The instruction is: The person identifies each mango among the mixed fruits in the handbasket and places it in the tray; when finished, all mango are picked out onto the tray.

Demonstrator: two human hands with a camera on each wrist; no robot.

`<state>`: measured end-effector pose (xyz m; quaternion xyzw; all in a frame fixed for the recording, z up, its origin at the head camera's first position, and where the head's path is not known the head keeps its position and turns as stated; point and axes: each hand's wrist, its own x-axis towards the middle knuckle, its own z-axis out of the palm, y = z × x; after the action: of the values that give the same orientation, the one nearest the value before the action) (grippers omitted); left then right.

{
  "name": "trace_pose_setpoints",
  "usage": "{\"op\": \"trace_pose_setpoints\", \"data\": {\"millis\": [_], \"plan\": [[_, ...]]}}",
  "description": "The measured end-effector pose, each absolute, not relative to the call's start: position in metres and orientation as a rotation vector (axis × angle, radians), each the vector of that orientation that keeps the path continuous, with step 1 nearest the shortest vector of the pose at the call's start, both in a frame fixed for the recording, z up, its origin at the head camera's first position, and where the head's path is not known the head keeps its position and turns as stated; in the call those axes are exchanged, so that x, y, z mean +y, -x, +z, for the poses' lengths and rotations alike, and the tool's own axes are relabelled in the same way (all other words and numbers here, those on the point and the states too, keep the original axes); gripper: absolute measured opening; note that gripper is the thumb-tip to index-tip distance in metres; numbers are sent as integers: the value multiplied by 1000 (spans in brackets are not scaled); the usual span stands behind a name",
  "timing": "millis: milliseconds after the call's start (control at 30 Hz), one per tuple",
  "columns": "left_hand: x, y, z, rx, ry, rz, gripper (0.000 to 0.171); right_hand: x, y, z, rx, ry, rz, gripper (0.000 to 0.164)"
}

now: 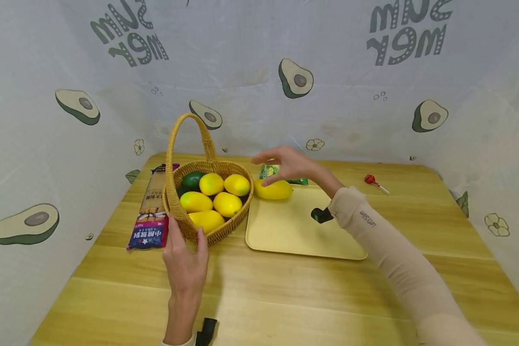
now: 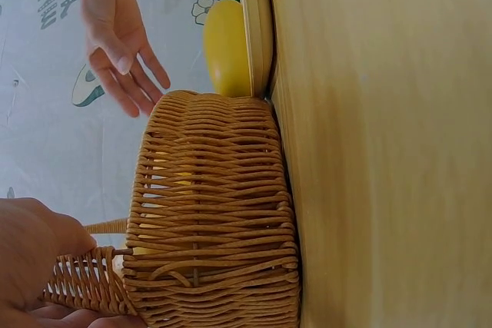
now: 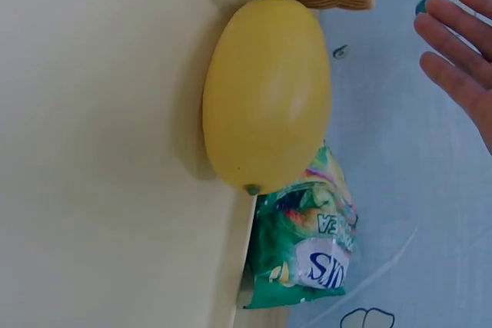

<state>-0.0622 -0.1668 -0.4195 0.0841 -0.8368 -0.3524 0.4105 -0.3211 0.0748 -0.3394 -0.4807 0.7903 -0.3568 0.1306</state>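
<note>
A wicker basket (image 1: 225,230) with a tall arched handle stands left of centre, filled with several yellow fruits (image 1: 211,184) and a dark green one (image 1: 192,180). My left hand (image 1: 186,262) grips its near left side; in the left wrist view thumb and fingers (image 2: 54,228) wrap the wicker at the rim. Higher up, my right hand (image 1: 287,163) hovers between basket and tray, fingers spread and holding nothing. Below it a yellow mango (image 1: 273,190) lies at the far left corner of a cream tray (image 1: 302,230), close beside the basket.
Left of the basket lies a pasta packet (image 1: 150,211). Behind the tray is a green snack bag (image 3: 300,243), partly hidden by the mango. A red lollipop (image 1: 370,179) rests at the right rear. Printed cloth walls (image 1: 251,72) enclose the wooden table (image 1: 264,293).
</note>
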Motion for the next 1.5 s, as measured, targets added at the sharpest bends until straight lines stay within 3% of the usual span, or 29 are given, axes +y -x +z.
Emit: {"op": "trace_pose_setpoints", "data": {"millis": [400,1133,1500], "plan": [[-168,62,-421,-2105,-207,-901,75,39,328,-335,2147,1399,-1021,60],[-168,64,-422,-2093,-184,-895,75,0,335,-341,2149,1397,-728,63],[-169,64,-422,-2101,-199,-895,75,-3,342,-344,2008,1507,-812,45]]}}
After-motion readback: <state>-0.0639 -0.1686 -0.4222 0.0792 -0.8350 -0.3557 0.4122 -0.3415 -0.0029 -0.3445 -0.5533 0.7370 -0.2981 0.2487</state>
